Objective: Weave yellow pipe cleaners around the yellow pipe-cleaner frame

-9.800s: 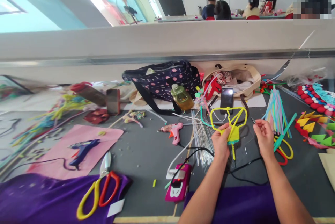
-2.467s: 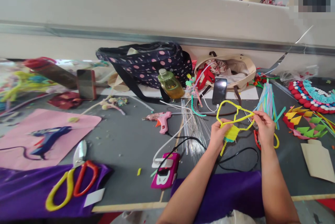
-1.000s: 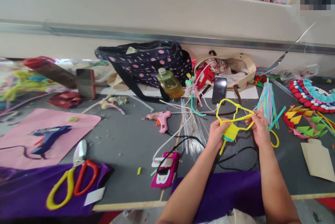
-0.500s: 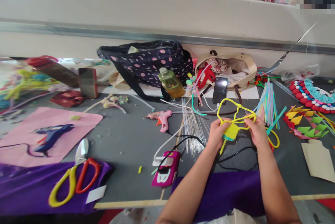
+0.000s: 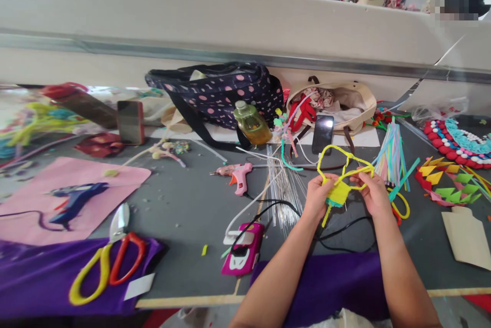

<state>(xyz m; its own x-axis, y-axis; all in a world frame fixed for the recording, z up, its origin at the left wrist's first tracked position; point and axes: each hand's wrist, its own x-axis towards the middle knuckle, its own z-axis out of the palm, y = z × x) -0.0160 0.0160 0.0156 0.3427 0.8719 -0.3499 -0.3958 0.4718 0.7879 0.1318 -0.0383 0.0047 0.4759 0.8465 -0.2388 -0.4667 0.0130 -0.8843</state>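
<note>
Between my two hands is a yellow pipe-cleaner shape (image 5: 338,192), made of loops above a filled yellow patch with a turquoise lower edge. A short yellow stem hangs from it. My left hand (image 5: 317,196) pinches its left side beside the patch. On the opposite side, my right hand (image 5: 371,192) has its fingers closed on the right loop. Beyond the shape lies a black smartphone (image 5: 322,134) with a white cable. Left of my left forearm, a bundle of thin clear and silvery strips (image 5: 282,205) lies on the grey table (image 5: 184,251).
A pink glue gun (image 5: 240,174), a magenta power strip (image 5: 245,254) and large scissors (image 5: 111,256) lie to the left. A blue glue gun (image 5: 79,200) rests on a pink sheet. Behind stand a dotted bag (image 5: 215,92) and a bottle (image 5: 252,123). Pastel pipe cleaners (image 5: 392,156) lie right.
The right hand's fingers have shifted slightly leftward along the loop. The left hand keeps its hold, and the yellow shape stays almost in place. The whole view has tilted slightly upward.
</note>
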